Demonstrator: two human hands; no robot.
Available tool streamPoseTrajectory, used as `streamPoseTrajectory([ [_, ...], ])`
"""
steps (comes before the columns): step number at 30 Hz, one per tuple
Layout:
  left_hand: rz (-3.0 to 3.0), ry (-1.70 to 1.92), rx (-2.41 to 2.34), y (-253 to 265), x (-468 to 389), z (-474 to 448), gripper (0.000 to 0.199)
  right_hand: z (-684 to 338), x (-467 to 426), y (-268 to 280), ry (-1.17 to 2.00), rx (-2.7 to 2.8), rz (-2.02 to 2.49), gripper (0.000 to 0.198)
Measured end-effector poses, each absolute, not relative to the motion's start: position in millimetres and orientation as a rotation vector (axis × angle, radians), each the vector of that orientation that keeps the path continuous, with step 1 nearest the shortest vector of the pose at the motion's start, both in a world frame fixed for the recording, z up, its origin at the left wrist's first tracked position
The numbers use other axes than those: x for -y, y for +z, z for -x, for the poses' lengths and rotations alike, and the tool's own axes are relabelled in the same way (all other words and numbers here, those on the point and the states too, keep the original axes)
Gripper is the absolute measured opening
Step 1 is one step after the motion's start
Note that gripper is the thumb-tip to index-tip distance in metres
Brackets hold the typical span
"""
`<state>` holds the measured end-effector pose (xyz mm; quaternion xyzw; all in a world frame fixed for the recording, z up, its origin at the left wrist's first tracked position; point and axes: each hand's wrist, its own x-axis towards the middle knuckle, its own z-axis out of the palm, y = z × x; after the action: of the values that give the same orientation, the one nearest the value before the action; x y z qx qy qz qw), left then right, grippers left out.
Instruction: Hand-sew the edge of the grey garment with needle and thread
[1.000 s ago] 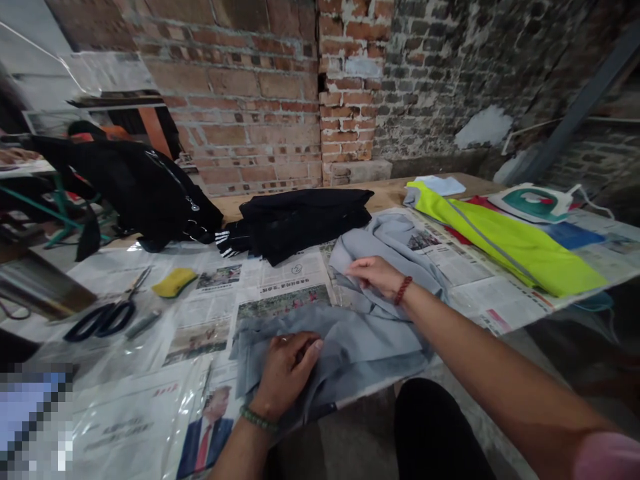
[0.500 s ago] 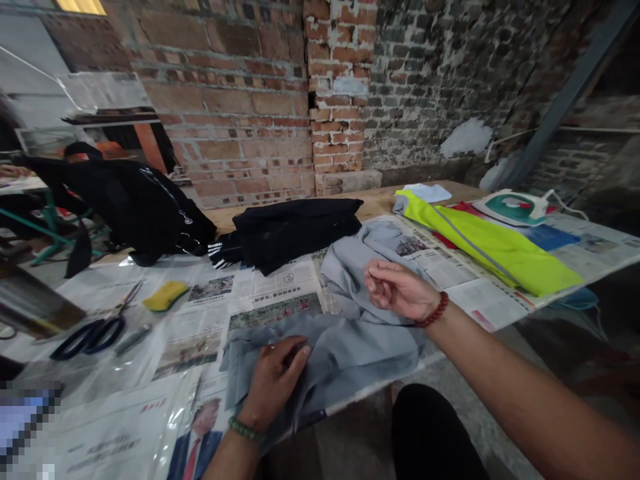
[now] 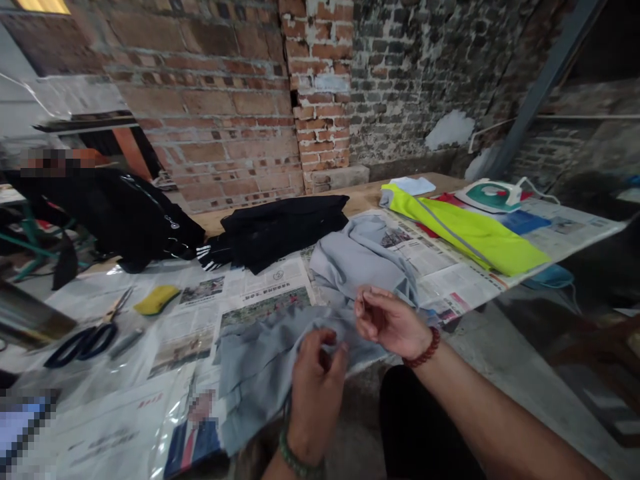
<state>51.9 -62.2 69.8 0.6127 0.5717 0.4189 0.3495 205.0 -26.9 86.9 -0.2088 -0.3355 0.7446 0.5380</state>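
A crumpled piece of grey cloth (image 3: 265, 363) lies across the near edge of the table, its far part heaped behind my hands. My left hand (image 3: 317, 383), a green bead bracelet at its wrist, has its fingers curled onto the cloth, with thumb and forefinger close together on a fold. Just to its right, my right hand (image 3: 387, 323) is held above the cloth in a pinch, a red bead bracelet on that wrist. Whatever sits between the right fingertips is too small to make out.
Scissors (image 3: 93, 337) and a yellow sponge (image 3: 156, 300) lie on newspaper at left, near a metal cylinder (image 3: 35, 317). Folded black clothing (image 3: 285, 230) and a black bag (image 3: 135, 223) sit behind. At right are a neon-yellow garment (image 3: 465, 230) and an iron (image 3: 490, 195).
My left hand has moved right, closer to my right hand, and the cloth beneath is more gathered. The right hand has come lower. The view has shifted slightly.
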Motion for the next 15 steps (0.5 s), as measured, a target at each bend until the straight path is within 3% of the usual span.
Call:
streamPoseTrajectory([
  [6, -1.226, 0.978, -1.29, 51, 66, -80, 0.044, -196, 32, 85, 1.846, 0.736, 0.405, 0.011],
  [15, -0.863, 0.902, -1.002, 52, 58, -76, 0.026, -195, 23, 84, 1.895, 0.61, 0.36, 0.008],
])
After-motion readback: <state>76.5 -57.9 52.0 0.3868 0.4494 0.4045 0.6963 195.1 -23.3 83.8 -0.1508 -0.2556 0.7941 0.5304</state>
